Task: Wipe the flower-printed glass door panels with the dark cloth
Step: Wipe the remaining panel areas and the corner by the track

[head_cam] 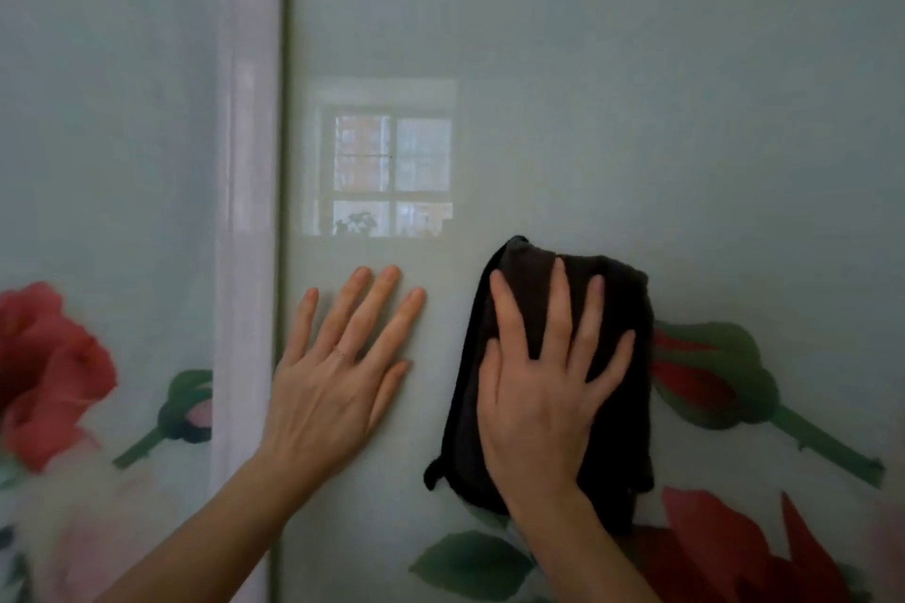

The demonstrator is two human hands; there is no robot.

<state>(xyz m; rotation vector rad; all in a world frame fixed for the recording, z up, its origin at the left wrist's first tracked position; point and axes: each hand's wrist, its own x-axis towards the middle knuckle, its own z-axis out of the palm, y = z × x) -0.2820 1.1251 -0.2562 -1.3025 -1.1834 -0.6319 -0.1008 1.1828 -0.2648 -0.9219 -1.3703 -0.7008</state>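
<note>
Two pale green glass door panels printed with red flowers fill the view: the right panel [612, 88] and the left panel [107, 113]. My right hand [543, 387] presses a folded dark cloth [617, 431] flat against the right panel with straight, spread fingers. The cloth covers part of a printed rosebud. My left hand [338, 367] lies flat on the same panel's bare glass, fingers straight and spread, just left of the cloth and apart from it.
A pale vertical frame strip [247, 211] separates the two panels. A window reflection [387, 162] shows on the right panel above my left hand. Printed red flowers and green leaves [472, 563] run along the lower part of both panels.
</note>
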